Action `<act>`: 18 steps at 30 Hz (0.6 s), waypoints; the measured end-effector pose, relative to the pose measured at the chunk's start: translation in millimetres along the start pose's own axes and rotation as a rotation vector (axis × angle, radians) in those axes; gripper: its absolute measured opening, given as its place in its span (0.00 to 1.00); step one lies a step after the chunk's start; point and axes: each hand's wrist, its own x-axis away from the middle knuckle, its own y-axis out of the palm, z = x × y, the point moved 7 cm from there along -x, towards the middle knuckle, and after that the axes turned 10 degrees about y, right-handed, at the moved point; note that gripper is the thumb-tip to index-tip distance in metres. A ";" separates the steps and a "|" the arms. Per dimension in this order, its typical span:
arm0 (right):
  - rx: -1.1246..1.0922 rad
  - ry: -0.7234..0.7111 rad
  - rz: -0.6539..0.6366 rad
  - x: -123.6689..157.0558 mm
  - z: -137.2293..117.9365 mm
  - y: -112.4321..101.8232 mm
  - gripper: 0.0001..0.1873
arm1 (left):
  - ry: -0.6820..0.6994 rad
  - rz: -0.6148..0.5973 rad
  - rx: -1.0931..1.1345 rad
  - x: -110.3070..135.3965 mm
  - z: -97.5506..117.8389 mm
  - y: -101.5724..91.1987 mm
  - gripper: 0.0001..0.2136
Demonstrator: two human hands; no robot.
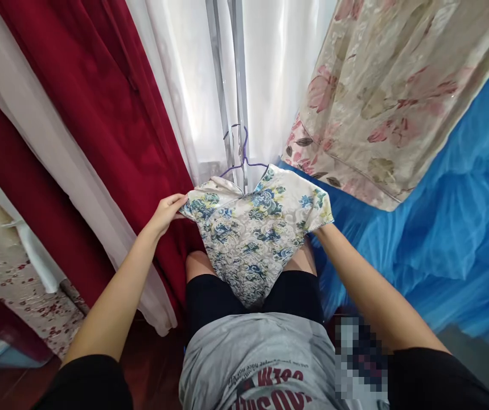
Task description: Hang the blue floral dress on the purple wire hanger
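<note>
A short-sleeved floral dress (255, 233), pale with blue and green flowers, hangs in front of my thighs on a purple hanger (245, 156). My left hand (168, 212) pinches the cuff of its left sleeve between thumb and fingers. On the other side, my right forearm (355, 267) reaches up to the right sleeve (319, 205). My right hand is hidden by that sleeve; whether it lies inside or behind the cloth I cannot tell. The hanger's hook is up beside grey vertical strips (236, 68). The dress narrows downward and its lower end is out of sight.
Dark red drapes (111, 114) and a white cloth hang at the left. White curtain (278, 68) fills the back. At the right hang a beige cloth with pink flowers (381, 114) and ruffled blue fabric (444, 228). A light-blue container (17, 359) stands at the lower left.
</note>
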 end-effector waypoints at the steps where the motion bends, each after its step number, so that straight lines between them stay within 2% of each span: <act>1: -0.032 0.015 -0.005 3.1 -1.0 -6.7 0.33 | -0.033 0.029 0.025 7.8 -8.9 -3.5 0.23; 4: -0.129 0.109 -0.040 18.5 -6.8 -22.8 0.35 | -0.021 0.115 0.138 26.3 -19.4 -2.5 0.21; 6: -0.160 0.175 -0.053 28.4 -12.8 -24.8 0.29 | 0.059 0.215 0.233 33.4 -10.7 2.0 0.20; 8: -0.156 0.180 -0.016 32.9 -21.9 -21.3 0.23 | 0.177 0.341 0.331 37.9 9.1 6.1 0.20; 10: -0.176 0.137 0.043 31.8 -31.5 -14.2 0.20 | 0.299 0.430 0.398 40.8 35.7 11.0 0.20; 14: -0.213 0.065 0.103 25.8 -41.6 1.3 0.24 | 0.439 0.462 0.392 41.1 85.9 23.1 0.19; 18: -0.149 -0.014 0.160 32.9 -48.6 2.1 0.28 | 0.513 0.469 0.256 44.0 109.8 30.6 0.20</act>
